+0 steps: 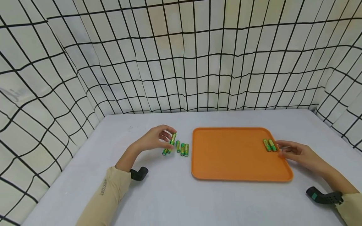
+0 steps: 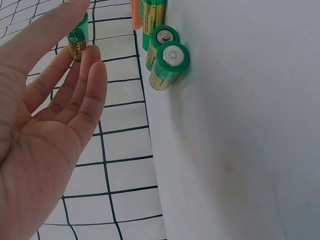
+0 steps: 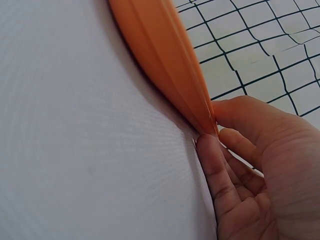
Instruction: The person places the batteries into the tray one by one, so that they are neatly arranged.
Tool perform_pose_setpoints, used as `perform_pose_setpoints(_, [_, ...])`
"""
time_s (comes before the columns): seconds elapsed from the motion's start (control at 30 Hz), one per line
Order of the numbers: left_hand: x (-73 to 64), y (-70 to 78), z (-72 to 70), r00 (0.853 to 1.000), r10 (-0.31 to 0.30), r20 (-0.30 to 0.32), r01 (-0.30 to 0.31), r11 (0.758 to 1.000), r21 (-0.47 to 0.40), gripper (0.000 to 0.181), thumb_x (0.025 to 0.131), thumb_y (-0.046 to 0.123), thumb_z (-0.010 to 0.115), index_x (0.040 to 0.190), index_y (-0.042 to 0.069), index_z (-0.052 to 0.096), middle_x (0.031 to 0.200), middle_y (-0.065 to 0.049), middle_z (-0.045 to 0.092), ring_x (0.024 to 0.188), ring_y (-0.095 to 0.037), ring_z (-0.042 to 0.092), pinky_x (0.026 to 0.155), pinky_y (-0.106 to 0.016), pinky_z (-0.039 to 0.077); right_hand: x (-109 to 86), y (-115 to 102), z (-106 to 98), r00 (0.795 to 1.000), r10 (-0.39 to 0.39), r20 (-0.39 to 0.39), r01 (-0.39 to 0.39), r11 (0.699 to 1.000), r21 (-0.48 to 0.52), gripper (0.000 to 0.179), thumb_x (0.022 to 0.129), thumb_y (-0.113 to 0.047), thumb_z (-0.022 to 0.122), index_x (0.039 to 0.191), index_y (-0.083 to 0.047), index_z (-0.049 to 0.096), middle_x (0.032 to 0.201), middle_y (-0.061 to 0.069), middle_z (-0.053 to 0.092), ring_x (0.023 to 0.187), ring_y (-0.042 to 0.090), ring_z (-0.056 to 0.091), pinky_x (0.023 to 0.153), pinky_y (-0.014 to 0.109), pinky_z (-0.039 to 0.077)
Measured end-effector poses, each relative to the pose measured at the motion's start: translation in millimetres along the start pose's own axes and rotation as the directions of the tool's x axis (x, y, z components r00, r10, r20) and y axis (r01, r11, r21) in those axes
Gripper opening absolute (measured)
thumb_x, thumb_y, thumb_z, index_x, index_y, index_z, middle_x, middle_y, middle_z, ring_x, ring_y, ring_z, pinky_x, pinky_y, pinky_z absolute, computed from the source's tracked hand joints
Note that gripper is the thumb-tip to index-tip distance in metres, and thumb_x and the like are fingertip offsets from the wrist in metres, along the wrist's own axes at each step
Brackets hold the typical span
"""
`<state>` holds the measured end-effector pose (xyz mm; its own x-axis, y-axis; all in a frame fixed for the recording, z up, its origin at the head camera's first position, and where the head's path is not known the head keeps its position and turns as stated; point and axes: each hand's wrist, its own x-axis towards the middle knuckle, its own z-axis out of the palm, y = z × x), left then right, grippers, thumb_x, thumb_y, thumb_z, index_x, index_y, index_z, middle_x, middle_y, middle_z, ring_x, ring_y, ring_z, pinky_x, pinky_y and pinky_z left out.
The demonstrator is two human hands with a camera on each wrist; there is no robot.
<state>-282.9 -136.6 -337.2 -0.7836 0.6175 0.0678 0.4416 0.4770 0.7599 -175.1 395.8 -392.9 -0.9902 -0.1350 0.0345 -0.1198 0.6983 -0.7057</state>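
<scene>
1. the right hand (image 1: 297,153), half curled, pinches the right rim of the tray (image 1: 232,157).
2. we count five batteries (image 1: 182,149) left of the tray.
3. two batteries (image 1: 266,145) lie at the tray's right end.
4. left of the tray, the left hand (image 1: 155,138), half curled, pinches one battery (image 1: 173,137).
5. we see a net (image 1: 209,75) behind the tray.

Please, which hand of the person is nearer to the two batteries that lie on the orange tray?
The right hand: it pinches the rim of the orange tray, just beside the two batteries. The left hand is beyond the tray's opposite side, holding another battery.
</scene>
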Motion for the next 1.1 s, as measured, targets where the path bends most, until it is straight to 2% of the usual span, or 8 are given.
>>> perform_pose_setpoints(0.13, [4.1,3.9,2.5,1.000,0.025,0.015,-0.024,1.000,-0.019,0.059,0.077,0.012,0.085,0.127,-0.001,0.057,0.124,-0.012,0.060,0.103,-0.024,0.061,0.094,-0.037,0.052,-0.4,0,0,1.000,0.002,-0.008,-0.002,1.000,0.000,0.058,0.095,-0.029,0.065,0.140,0.002,0.047,0.110,-0.015,0.060,0.089,-0.003,0.057,0.076,0.009,0.045])
perform_pose_setpoints(0.37, [9.7,9.9,10.2,0.997,0.063,0.051,-0.063,0.998,-0.004,0.057,0.078,0.014,0.084,0.126,0.000,0.057,0.124,-0.011,0.060,0.102,-0.022,0.062,0.092,-0.036,0.052,-0.7,1,3,1.000,-0.003,0.003,0.003,1.000,0.026,0.057,0.095,-0.029,0.066,0.141,0.000,0.047,0.115,-0.015,0.059,0.091,-0.003,0.058,0.077,0.009,0.045])
perform_pose_setpoints(0.47, [15.6,14.5,13.4,0.995,0.077,0.063,-0.078,0.997,0.001,0.057,0.078,0.014,0.084,0.126,0.000,0.057,0.124,-0.010,0.059,0.102,-0.023,0.062,0.092,-0.035,0.053,-1.9,2,2,1.000,0.006,0.003,-0.006,1.000,0.030,0.058,0.095,-0.029,0.066,0.142,-0.001,0.047,0.113,-0.020,0.058,0.092,-0.003,0.058,0.077,0.008,0.045])
perform_pose_setpoints(0.67, [29.6,25.6,17.1,0.993,0.097,0.067,-0.098,0.995,0.002,0.057,0.077,0.014,0.085,0.126,0.003,0.058,0.120,-0.007,0.060,0.100,-0.020,0.062,0.091,-0.031,0.053,-3.2,4,0,1.000,-0.002,0.001,0.002,1.000,0.026,0.057,0.095,-0.029,0.065,0.142,-0.001,0.046,0.113,-0.021,0.057,0.092,-0.003,0.057,0.077,0.008,0.044])
perform_pose_setpoints(0.83, [38.8,33.9,22.2,0.988,0.130,0.087,-0.130,0.992,-0.011,0.059,0.077,0.014,0.084,0.127,0.001,0.057,0.121,-0.007,0.060,0.100,-0.019,0.062,0.090,-0.028,0.053,-3.2,4,0,1.000,-0.008,-0.003,0.008,1.000,0.028,0.057,0.095,-0.028,0.065,0.141,0.000,0.047,0.112,-0.023,0.057,0.092,-0.003,0.058,0.077,0.009,0.045])
perform_pose_setpoints(1.1, [52.0,41.8,32.7,0.983,0.142,0.114,-0.136,0.989,-0.060,0.058,0.076,0.011,0.085,0.126,0.002,0.058,0.113,-0.005,0.059,0.096,-0.016,0.062,0.089,-0.026,0.053,-1.1,2,-1,1.000,-0.010,-0.011,0.010,1.000,0.007,0.056,0.095,-0.030,0.065,0.141,-0.002,0.048,0.115,-0.012,0.059,0.091,-0.003,0.058,0.077,0.009,0.045])
